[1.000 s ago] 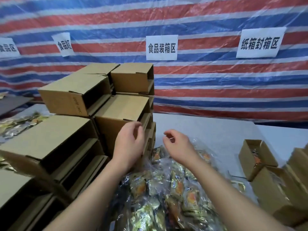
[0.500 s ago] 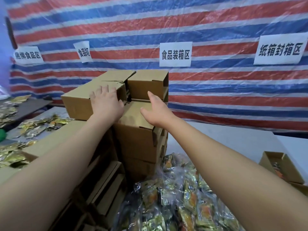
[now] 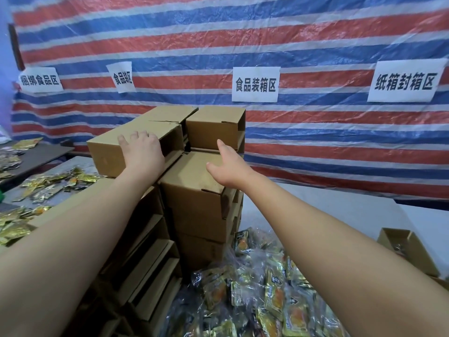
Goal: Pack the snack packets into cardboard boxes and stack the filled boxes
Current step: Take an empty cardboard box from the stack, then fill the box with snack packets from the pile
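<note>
Several brown cardboard boxes are stacked on their sides at centre left. My left hand (image 3: 141, 154) lies on the top left box (image 3: 107, 154), fingers curled over its upper edge. My right hand (image 3: 228, 166) is held flat with straight fingers over the top of the middle stack's box (image 3: 194, 188), just in front of the top right box (image 3: 213, 127). A pile of snack packets (image 3: 262, 295) in a clear plastic bag lies in front of the stacks, under my right forearm.
Loose gold snack packets (image 3: 48, 183) are spread over the table at the left. An open box (image 3: 408, 249) with something in it stands at the right edge. A striped tarpaulin with paper signs (image 3: 255, 84) hangs behind. White table top (image 3: 328, 215) shows at the right.
Both hands rose from the snack pile to the top boxes one second ago. Since half a second ago my left hand's fingers have curled over the left box's edge; the right barely moved.
</note>
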Tool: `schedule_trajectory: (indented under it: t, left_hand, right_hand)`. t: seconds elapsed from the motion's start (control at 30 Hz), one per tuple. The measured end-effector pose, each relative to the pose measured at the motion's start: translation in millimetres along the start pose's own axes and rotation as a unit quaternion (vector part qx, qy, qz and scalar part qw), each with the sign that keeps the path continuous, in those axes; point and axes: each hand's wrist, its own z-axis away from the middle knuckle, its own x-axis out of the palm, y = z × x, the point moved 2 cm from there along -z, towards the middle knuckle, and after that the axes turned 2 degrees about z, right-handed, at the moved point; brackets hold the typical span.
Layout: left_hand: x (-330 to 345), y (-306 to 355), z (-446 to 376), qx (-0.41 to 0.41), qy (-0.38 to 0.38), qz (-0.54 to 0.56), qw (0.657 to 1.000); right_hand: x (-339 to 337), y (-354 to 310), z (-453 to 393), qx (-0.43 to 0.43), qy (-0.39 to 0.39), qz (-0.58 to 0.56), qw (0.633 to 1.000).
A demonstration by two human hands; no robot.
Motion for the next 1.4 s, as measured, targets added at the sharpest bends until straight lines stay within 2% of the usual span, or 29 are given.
schedule_trajectory:
  t: [0.17,0.27,0.4,0.6,0.87,1.07,1.2,1.4]
  left_hand:
    - [-27.2,1.1,1.1,0.025,0.058,0.007,0.998]
    - [-56.2,0.4,3.3,0.028,0.082,0.077,0.993]
    - [-95.8,4.7,12.9,0.051,0.105,0.171,0.978]
    - [-137.1,33.4,32.3,0.129,0.082,0.261,0.953]
    - [-145.1,86.6,49.4,0.215,0.002,0.346,0.913]
    - [-118.4,132.3,72.9,0.248,-0.085,0.389,0.883]
    - [-88.4,161.6,106.6,0.252,-0.147,0.400,0.869]
    - [-29.3,182.6,179.8,0.260,-0.256,0.415,0.833]
  right_hand:
    - [-10.6,0.3,3.6,-0.004,0.009,-0.013,1.000]
    - [-26.2,-5.1,5.8,-0.020,0.025,-0.034,0.999]
    - [-67.2,-20.9,5.2,-0.019,0.072,-0.118,0.990]
    - [-136.0,-26.9,15.4,-0.045,0.126,-0.081,0.988]
    - [-180.1,11.3,55.5,-0.014,0.129,0.039,0.991]
    - [-186.7,56.4,104.4,0.085,0.114,0.077,0.987]
    - [-168.4,94.7,143.8,0.153,0.083,0.072,0.982]
    - [-101.8,163.1,211.0,0.237,0.050,0.068,0.968]
